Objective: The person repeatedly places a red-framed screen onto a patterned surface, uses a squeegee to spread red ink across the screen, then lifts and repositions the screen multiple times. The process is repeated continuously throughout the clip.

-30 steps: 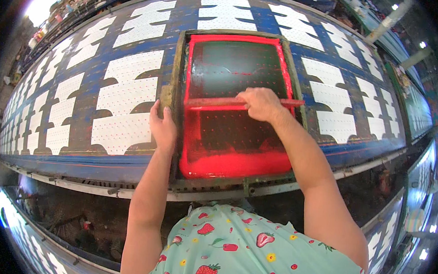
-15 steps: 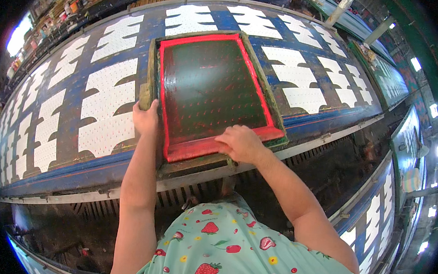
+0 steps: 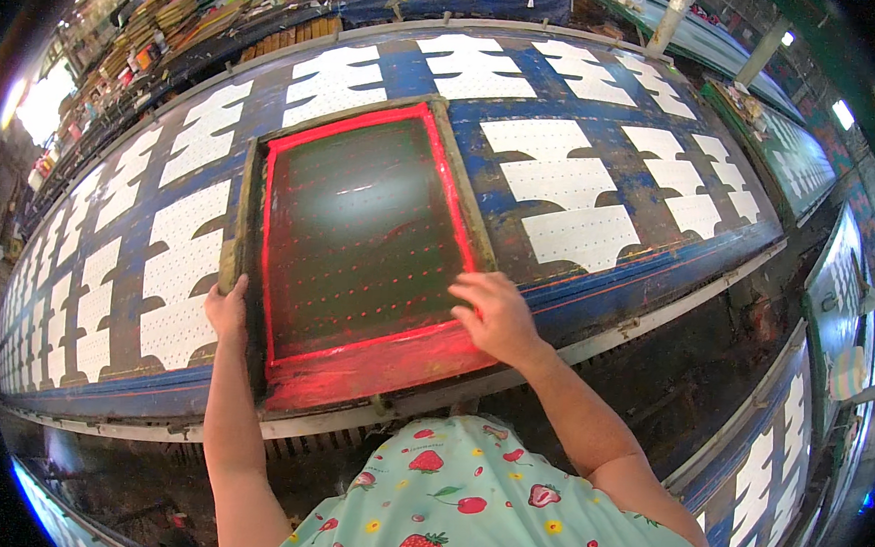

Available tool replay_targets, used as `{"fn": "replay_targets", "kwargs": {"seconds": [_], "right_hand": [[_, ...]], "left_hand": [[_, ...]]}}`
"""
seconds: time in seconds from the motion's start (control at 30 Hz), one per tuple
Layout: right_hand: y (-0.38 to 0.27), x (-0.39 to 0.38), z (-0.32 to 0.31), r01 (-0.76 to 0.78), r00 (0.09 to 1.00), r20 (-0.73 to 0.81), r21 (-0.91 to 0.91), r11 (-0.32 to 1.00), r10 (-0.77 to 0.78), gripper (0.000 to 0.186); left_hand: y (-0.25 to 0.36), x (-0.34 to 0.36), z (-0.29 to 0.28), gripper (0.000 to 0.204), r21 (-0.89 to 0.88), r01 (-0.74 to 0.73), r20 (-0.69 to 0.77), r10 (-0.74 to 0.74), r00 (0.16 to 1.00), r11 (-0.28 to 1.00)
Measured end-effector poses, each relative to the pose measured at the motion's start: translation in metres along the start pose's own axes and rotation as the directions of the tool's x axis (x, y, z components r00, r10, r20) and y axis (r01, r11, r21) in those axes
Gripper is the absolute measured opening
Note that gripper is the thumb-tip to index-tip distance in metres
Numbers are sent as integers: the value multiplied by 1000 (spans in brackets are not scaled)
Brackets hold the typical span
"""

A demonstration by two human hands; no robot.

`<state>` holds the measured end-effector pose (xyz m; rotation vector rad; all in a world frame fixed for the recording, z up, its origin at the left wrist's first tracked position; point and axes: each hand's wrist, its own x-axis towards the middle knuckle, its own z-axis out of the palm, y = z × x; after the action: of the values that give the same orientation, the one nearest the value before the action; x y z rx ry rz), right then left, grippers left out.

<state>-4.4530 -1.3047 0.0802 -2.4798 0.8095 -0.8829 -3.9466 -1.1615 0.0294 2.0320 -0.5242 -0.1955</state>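
Note:
A large screen-printing frame [image 3: 251,202] with wooden sides lies on a long table. Its dark green mesh [image 3: 360,234] carries rows of small red dots and a shiny reflection, and bright red borders it. Along the near end runs a wide, wet-looking red band [image 3: 371,370]. My left hand [image 3: 227,311] is closed on a wooden piece at the frame's left side. At the right side, my right hand [image 3: 495,317] is over the lower corner, its fingers apart and slightly bent, with nothing seen in them. Whether it touches the frame I cannot tell.
White cut fabric pieces [image 3: 572,197] with small dots lie in rows on the blue and brown table [image 3: 481,211]. A pale rail [image 3: 647,294] runs along its near edge. More tables with white pieces [image 3: 756,464] stand at the right. Stacked wooden frames [image 3: 187,23] are at the far left.
My right hand has left the red band's near edge for the lower right corner, its fingers spreading. The red band looks wider. My left hand stays on the frame; the whole view has shifted.

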Motion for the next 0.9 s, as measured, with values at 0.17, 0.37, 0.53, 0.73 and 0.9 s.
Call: {"fn": "replay_targets", "kwargs": {"seconds": [0.17, 0.37, 0.53, 0.73, 0.9], "right_hand": [[63, -5, -9, -374, 927, -40, -12, 927, 373, 56], [67, -2, 8, -495, 869, 50, 63, 867, 493, 72], [60, 4, 11, -509, 861, 18, 58, 859, 509, 68], [51, 15, 13, -530, 847, -1, 77, 845, 532, 56], [38, 22, -2, -521, 848, -48, 109, 846, 528, 46]], "left_hand": [[7, 0, 2, 47, 40, 40, -32, -39, 999, 998], [1, 7, 4, 42, -7, 23, -21, -23, 1000, 1000], [-5, 6, 5, 29, -202, 90, 49, -82, 995, 975], [-8, 5, 3, 28, -232, 99, 49, -90, 995, 968], [-8, 10, -1, 31, -374, 170, 130, -130, 983, 912]]}}
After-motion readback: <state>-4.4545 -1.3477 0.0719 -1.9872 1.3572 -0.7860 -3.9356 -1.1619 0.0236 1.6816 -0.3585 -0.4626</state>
